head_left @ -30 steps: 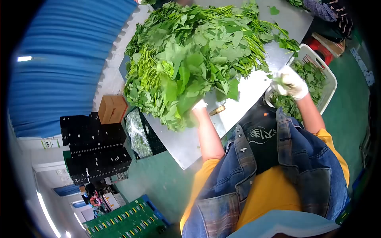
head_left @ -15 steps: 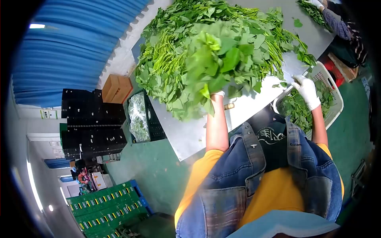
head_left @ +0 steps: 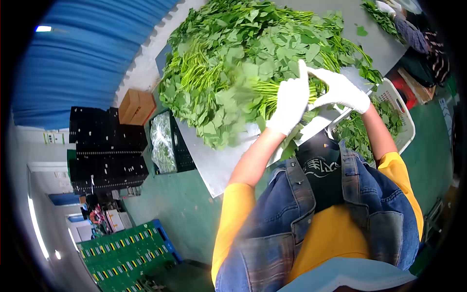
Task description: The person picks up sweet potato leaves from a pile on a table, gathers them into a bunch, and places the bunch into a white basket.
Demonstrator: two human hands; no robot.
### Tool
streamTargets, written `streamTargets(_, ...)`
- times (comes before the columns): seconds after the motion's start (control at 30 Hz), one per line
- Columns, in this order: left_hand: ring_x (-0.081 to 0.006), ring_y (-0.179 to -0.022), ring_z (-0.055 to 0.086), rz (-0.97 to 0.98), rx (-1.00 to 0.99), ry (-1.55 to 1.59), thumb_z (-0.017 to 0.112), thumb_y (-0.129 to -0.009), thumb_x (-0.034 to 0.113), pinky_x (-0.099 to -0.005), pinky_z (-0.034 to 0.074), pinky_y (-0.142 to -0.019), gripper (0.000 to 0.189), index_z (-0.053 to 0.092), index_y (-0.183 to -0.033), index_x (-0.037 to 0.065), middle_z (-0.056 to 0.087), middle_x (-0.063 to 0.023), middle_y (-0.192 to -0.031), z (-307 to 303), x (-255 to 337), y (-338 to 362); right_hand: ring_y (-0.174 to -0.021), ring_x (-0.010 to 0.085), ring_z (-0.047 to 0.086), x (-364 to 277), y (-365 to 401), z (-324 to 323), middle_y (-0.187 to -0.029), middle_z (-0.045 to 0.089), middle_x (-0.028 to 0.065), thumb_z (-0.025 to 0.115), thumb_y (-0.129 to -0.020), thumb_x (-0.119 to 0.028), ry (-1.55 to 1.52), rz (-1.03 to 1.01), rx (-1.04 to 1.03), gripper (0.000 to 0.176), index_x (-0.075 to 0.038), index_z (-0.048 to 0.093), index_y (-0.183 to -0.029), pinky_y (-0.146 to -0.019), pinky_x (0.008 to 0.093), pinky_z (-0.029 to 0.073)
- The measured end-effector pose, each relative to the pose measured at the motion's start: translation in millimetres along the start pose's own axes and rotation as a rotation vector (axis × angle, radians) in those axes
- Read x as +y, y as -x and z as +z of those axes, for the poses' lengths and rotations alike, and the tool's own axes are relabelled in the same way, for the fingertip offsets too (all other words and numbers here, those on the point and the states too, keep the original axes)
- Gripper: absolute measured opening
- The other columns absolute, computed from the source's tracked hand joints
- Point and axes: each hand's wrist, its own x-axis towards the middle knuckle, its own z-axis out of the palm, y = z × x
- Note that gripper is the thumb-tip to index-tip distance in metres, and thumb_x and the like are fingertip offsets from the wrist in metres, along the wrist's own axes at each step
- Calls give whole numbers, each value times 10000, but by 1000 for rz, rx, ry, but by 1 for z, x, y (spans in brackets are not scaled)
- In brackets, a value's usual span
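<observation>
Both my hands wear white gloves. My left hand is closed around the stems of a bunch of leafy greens, low over the metal table. The bunch's leaves point left and are partly blurred against the large pile of greens. Just right of it, my right hand has its thumb and fingers apart in a curve, with stems showing between them; no firm grip is visible. Below my right forearm, a white basket contains loose greens.
A co-worker's gloved hand touches greens at the table's upper right. Left of the table are a crate with bagged greens, a cardboard box and black crates. Green crates stand lower left.
My right hand has moved left from the basket's edge to beside my left hand. My left hand has shifted right and turned the bunch, so its stems now show.
</observation>
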Motion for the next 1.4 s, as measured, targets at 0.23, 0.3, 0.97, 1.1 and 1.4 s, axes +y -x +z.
streamTargets(0.23, -189, -607, 539, -22, 60, 74, 520, -753, 113, -313, 422, -589, 592, 408, -1289, -113, 548, -44, -645, 41, 20, -7, -1028, 326, 548, 34, -12, 25, -1140, 580, 152, 750, -608, -290, 20, 32, -120, 731, -70, 503, -1259, -915, 357, 443)
streamTargets(0.3, -203, -621, 556, 4, -42, 87, 513, -765, 109, -328, 429, -591, 617, 357, -1313, -128, 570, -68, -658, 49, 23, -9, -1002, 326, 557, 38, -11, 28, -1094, 600, 138, 734, -621, -208, 172, -365, -22, 618, -94, 547, -1199, -894, 366, 455)
streamTargets(0.97, -417, -1182, 433, -399, 221, 114, 703, -737, 165, -477, 330, -1004, 720, 363, -1313, -102, 436, -286, -1280, -31, 4, -60, -984, 251, 603, 132, -79, -98, -1080, 609, 192, 649, -709, -137, -342, -50, 142, 557, 19, 484, -1218, -886, 309, 458)
streamTargets(1.1, -426, -1191, 424, -548, -5, 86, 722, -704, 138, -468, 340, -1008, 765, 345, -1325, -101, 438, -282, -1275, -20, -1, -3, -1009, 249, 582, 251, -152, -164, -1148, 596, 157, 679, -734, -179, 10, 190, 607, 595, 17, 469, -1255, -912, 299, 437)
streamTargets(1.4, -396, -1020, 487, -868, -455, -10, 709, -709, 207, -455, 396, -918, 714, 404, -1305, -39, 507, -242, -1148, -3, 34, 127, -1218, 262, 415, 472, -179, -205, -1329, 427, 81, 594, -809, -521, 717, 984, 469, 724, -137, 366, -1379, -924, 502, 393)
